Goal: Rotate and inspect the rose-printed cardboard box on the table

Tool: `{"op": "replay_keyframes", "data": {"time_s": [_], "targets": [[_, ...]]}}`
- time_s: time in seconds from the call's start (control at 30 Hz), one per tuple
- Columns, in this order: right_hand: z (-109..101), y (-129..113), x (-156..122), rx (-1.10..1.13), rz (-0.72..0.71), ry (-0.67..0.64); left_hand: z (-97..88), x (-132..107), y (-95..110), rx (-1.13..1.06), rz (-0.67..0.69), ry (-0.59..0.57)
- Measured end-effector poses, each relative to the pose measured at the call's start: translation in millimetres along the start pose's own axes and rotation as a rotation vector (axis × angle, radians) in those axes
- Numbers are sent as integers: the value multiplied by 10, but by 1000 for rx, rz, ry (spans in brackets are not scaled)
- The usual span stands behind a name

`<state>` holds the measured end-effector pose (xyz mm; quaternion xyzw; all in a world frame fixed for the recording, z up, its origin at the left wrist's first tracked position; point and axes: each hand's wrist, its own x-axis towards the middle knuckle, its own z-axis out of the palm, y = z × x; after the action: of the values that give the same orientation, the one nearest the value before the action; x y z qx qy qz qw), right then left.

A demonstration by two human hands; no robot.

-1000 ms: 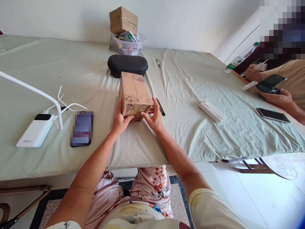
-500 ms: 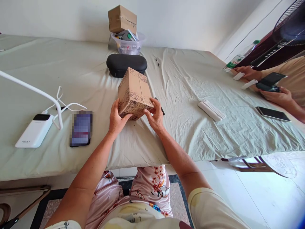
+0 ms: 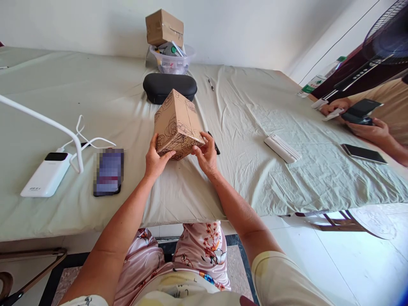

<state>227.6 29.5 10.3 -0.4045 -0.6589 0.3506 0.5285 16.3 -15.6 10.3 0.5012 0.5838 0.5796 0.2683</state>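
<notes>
Between my two hands is a brown cardboard box (image 3: 181,123) with black scribbled loops on its sides, tilted so that a corner faces me. My left hand (image 3: 156,159) grips its near left corner, thumb along the lower front. At the near right corner my right hand (image 3: 206,154) holds it, thumb on the front side and fingers around the edge. A black pen (image 3: 217,148) lies on the cloth just beside my right hand, partly hidden by it. The box's underside is out of sight.
Behind the box lies a black case (image 3: 169,87); farther back, a plastic basin (image 3: 175,64) carries another carton (image 3: 164,29). A power bank (image 3: 46,175) and a phone (image 3: 108,172) lie left. At right are a white case (image 3: 282,148), a dark phone (image 3: 364,153) and another person's hands (image 3: 371,129).
The box has turned slightly in my hands, showing more of its left side. At right, the other person's hand with a white strip has shifted a little.
</notes>
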Motion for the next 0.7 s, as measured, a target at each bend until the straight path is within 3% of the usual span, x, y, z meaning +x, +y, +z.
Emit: {"op": "replay_keyframes", "data": {"time_s": [0.37,0.7], "targets": [[-28,22,17,-19,-10,-16,-18,13,-68,33,33,25],[-40,125,67,62,1,1,-38,25,-2,13,4,43]]}}
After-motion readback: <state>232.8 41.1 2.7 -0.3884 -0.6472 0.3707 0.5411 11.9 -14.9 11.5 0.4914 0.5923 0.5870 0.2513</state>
